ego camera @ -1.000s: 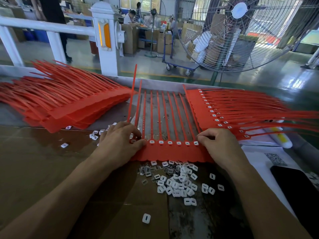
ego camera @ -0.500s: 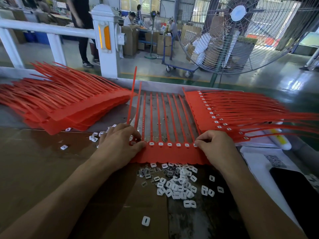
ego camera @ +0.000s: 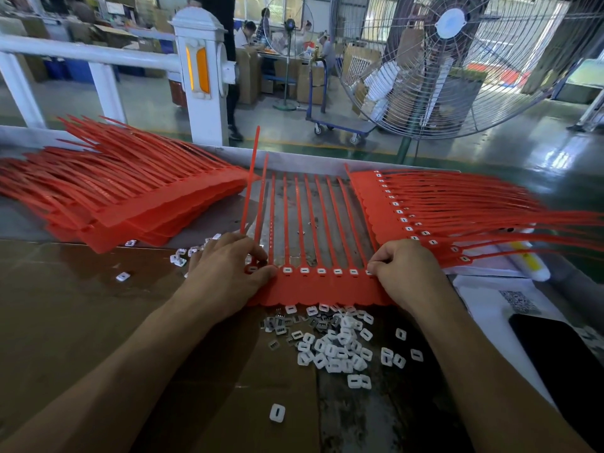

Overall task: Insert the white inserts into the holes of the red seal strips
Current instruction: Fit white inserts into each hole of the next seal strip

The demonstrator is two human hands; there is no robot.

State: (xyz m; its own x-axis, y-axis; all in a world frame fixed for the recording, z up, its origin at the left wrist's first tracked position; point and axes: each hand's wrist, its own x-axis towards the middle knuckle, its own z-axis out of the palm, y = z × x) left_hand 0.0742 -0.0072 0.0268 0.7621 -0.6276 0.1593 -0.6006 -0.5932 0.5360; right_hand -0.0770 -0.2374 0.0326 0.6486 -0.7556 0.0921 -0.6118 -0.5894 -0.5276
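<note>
Head view: seal strip (ego camera: 322, 287) between hands; left grip (ego camera: 228, 273), right grip (ego camera: 403, 273) pinching its ends.

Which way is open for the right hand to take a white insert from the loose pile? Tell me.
Probably straight back: the pile of white plastic inserts lies uncovered just before the right hand.

A sheet of seal strips (ego camera: 313, 286) lies flat at the middle of the counter (ego camera: 81, 322), its tails pointing away from the person. The left hand (ego camera: 225, 276) rests on the sheet's left end, the right hand (ego camera: 405, 273) on its right end. Just in front of the sheet sits a heap of loose inserts (ego camera: 333, 344). A stack of strip sheets (ego camera: 130, 204) lies to the left, another stack (ego camera: 425, 214) to the right. Behind the counter stands a big fan (ego camera: 451, 60).
</note>
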